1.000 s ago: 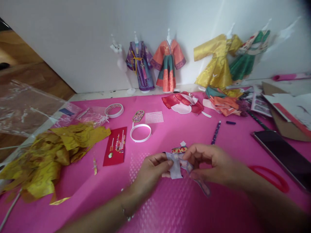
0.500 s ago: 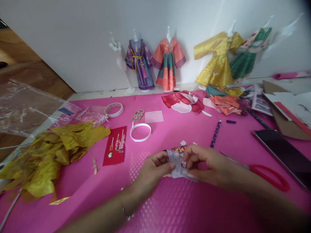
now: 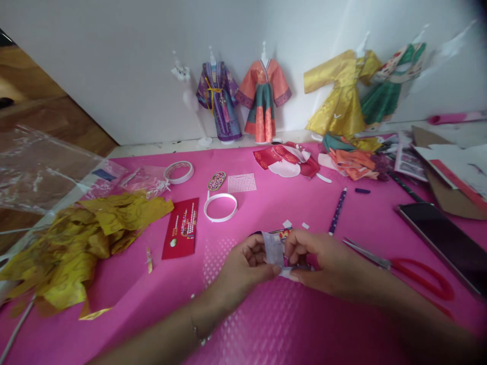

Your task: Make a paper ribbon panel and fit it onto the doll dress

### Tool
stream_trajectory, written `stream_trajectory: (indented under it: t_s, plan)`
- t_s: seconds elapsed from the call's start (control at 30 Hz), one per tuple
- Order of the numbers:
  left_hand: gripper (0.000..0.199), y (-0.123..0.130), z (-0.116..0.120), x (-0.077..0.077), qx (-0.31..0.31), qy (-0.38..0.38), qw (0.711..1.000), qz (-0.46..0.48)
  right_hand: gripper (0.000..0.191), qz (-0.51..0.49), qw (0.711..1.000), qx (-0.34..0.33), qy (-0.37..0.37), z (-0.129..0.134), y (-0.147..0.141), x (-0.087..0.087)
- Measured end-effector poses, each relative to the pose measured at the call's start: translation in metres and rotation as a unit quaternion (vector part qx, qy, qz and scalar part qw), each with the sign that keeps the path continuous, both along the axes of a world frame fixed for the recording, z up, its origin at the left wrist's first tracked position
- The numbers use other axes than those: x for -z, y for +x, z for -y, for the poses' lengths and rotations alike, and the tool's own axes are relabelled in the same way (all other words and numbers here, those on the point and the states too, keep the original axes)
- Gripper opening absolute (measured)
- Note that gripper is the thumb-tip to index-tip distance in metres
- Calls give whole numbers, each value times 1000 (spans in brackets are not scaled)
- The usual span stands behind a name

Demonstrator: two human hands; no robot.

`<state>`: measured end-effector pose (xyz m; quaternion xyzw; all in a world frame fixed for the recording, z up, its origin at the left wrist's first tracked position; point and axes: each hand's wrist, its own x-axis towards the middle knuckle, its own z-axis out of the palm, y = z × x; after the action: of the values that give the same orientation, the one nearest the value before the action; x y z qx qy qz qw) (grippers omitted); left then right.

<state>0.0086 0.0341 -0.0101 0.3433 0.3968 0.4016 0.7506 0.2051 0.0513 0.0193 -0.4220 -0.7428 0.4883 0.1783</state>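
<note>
A small pale lavender piece of fabric [image 3: 273, 248] is pinched between my two hands, low over the pink table. My left hand [image 3: 247, 263] grips its left side, thumb pressed along the lower edge. On the other side my right hand [image 3: 319, 256] has thumb and fingers closed on the lower right part, where the edge is turned up. Just behind the fabric a patterned strip with red and yellow [image 3: 284, 233] shows in part. Tiny white scraps [image 3: 287, 223] lie beyond my fingers. Red-handled scissors [image 3: 380, 258] rest right by my right forearm.
Left of my hands are yellow fabric scraps [image 3: 114, 223], a red card with beads [image 3: 180, 228] and white tape rolls [image 3: 220, 208]. To the right lie a dotted pen [image 3: 338, 210] and a phone [image 3: 443, 243]. Small dressed mannequins [image 3: 262, 101] stand along the back wall.
The fabric's lower edge has been turned up, and my left thumb has shifted right along it. My right hand moved slightly, uncovering a white scrap and more of the scissors.
</note>
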Motion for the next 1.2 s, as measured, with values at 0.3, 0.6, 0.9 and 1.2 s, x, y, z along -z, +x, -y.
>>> stream_trajectory:
  t_s: [0.3,0.6,0.9,1.2]
  plan:
    - [34,0,0,0,-12,24,999,-16,16,-13,999,26,-34,1,-4,-3]
    - [37,0,-1,2,-17,39,999,-7,9,29,998,44,-31,-2,-1,3]
    - [30,-1,-2,1,-48,34,998,-24,10,39,996,4,-84,-4,6,-11]
    - [25,3,1,-3,-23,29,998,-52,12,-15,993,32,-114,-2,3,-5]
